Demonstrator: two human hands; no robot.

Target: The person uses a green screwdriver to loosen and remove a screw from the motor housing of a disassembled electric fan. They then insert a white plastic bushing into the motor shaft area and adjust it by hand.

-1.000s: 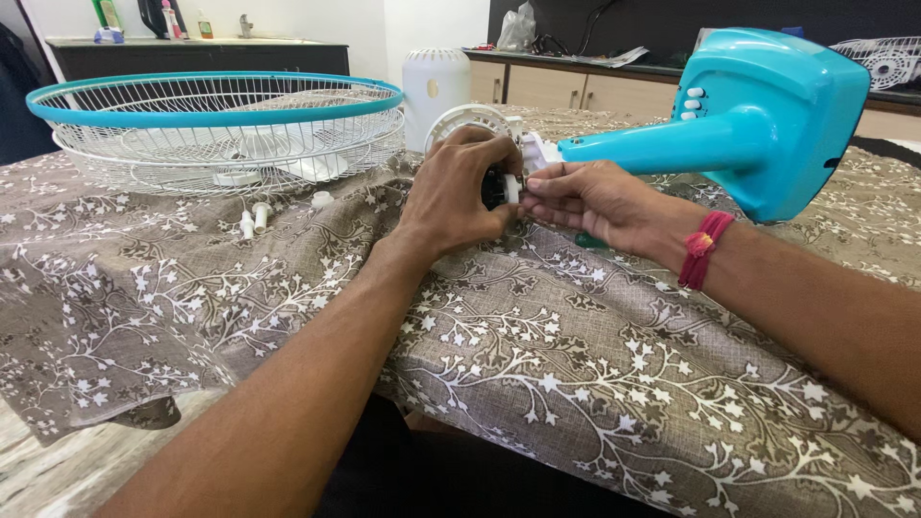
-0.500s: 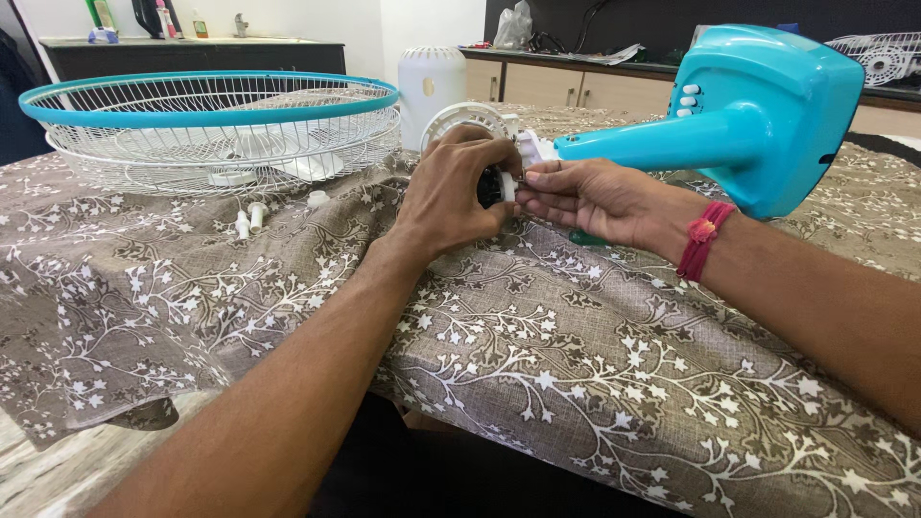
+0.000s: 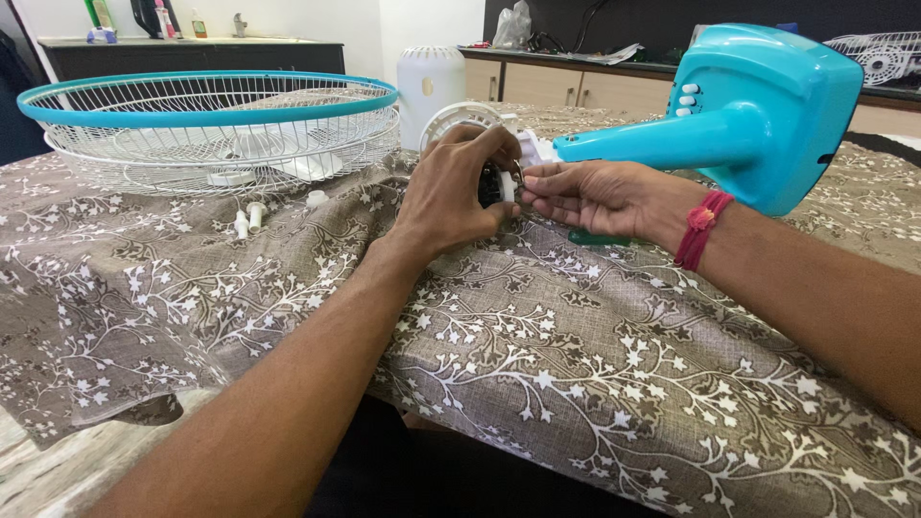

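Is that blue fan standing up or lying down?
Lying down. The fan body rests on its side on the table, its neck pointing sideways toward the hands, and its grille lies flat, detached.

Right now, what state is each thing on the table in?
Left hand: curled around the white motor head, gripping.
Right hand: fingertips pinching a small part at the motor head.
Fan stand: lying on its side.
Fan guard: detached, lying flat.
Small white parts: loose on the cloth.
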